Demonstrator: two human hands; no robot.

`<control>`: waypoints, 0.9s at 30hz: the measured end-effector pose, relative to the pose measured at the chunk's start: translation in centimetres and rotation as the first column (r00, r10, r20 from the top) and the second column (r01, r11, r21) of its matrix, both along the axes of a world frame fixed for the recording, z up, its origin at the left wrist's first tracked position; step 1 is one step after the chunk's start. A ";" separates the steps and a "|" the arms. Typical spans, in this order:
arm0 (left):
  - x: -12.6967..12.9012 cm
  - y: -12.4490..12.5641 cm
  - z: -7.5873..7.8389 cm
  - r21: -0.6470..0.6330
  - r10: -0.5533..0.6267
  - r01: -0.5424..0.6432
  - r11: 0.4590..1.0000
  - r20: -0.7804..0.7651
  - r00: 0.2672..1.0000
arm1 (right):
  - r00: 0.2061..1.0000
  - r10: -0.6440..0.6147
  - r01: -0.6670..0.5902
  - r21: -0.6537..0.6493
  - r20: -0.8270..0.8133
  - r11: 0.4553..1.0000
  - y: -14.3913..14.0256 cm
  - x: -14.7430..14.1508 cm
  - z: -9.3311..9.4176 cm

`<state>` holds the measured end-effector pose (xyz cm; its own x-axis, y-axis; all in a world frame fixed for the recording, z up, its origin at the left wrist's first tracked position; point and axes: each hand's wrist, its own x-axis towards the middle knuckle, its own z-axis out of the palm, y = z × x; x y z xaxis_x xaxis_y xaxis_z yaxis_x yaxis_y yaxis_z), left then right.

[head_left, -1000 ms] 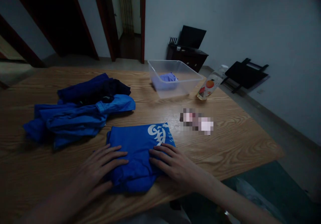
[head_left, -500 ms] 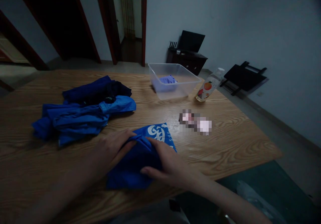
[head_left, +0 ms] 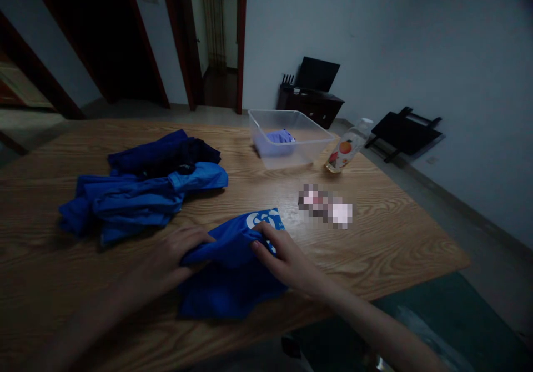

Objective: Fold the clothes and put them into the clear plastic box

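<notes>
On the worktop (head_left: 395,239), a heap of blue clothes (head_left: 141,194) lies unfolded toward the left edge. Near the front edge, the blue shirt (head_left: 233,272) is half-folded; left hand (head_left: 166,261) and right hand (head_left: 287,261) pinch its upper fold, fingers closed on cloth.

Dim, bluish light throughout; corners darken and edges bend outward.

clothes pile (head_left: 141,194) left, bare table (head_left: 395,239) right

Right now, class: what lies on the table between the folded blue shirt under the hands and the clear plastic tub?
In the head view, only bare wooden table lies between the blue shirt and the clear tub.
</notes>
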<state>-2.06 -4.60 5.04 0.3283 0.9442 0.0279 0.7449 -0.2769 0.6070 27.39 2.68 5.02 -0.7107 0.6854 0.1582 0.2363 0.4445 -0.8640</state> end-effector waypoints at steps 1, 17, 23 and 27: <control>0.0 0.0 0.2 0.001 0.021 -0.021 1.000 0.005 1.000 | 1.000 0.005 -0.005 -0.009 -0.016 1.000 -0.1 0.0 0.1; 0.7 3.0 -0.6 -0.266 0.166 -0.068 0.962 0.367 0.915 | 0.927 -0.291 0.053 -0.686 -0.237 0.726 3.8 -1.8 -0.2; 0.8 3.5 -1.1 -0.323 0.233 -0.084 0.943 0.457 0.858 | 0.886 -0.449 0.173 -0.814 -0.117 0.554 5.6 -0.8 -0.1; 1.0 4.3 0.9 -0.261 0.261 -0.131 0.956 0.562 0.785 | 0.910 -0.405 0.133 -0.857 -0.093 0.497 5.9 -0.5 0.4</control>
